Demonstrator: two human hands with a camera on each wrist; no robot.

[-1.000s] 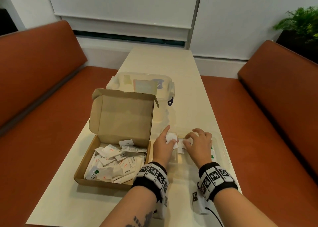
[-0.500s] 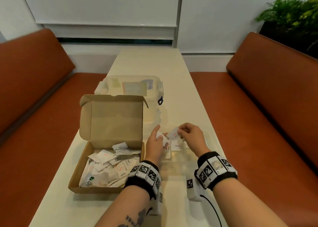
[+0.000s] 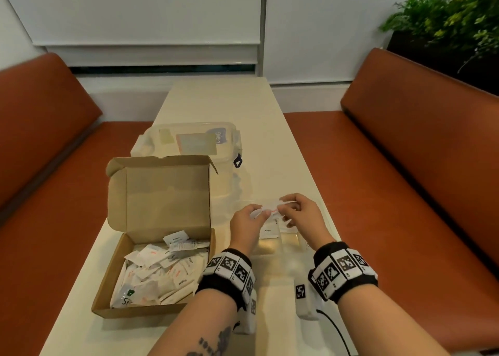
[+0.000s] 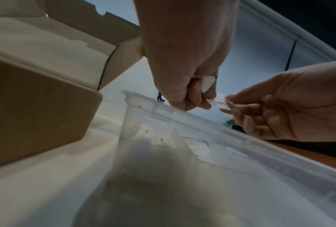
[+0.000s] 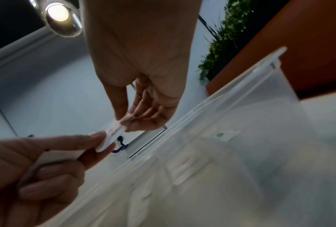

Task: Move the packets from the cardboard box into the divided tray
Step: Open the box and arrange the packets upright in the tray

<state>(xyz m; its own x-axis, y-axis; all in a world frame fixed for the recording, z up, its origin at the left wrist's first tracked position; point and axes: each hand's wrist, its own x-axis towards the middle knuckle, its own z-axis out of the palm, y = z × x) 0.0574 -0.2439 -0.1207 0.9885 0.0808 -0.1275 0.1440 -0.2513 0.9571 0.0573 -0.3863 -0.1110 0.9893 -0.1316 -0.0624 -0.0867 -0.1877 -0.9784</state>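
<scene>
The open cardboard box at the left holds several white packets. Right of it lies the clear divided tray, its rim below my hands, with a few packets such as a Pepper one in it. Above the tray my left hand and right hand each pinch an end of one white packet with red print. From the wrists, that packet spans left hand to right hand. My left hand also holds another packet.
A clear lidded plastic container stands behind the box. A small white marker block with a cable lies near the table's front edge. Orange benches flank the narrow table, and a plant stands at the far right.
Both hands rose from the tray. The right hand took hold of a packet at the left hand's fingertips, and they now hold it between them.
</scene>
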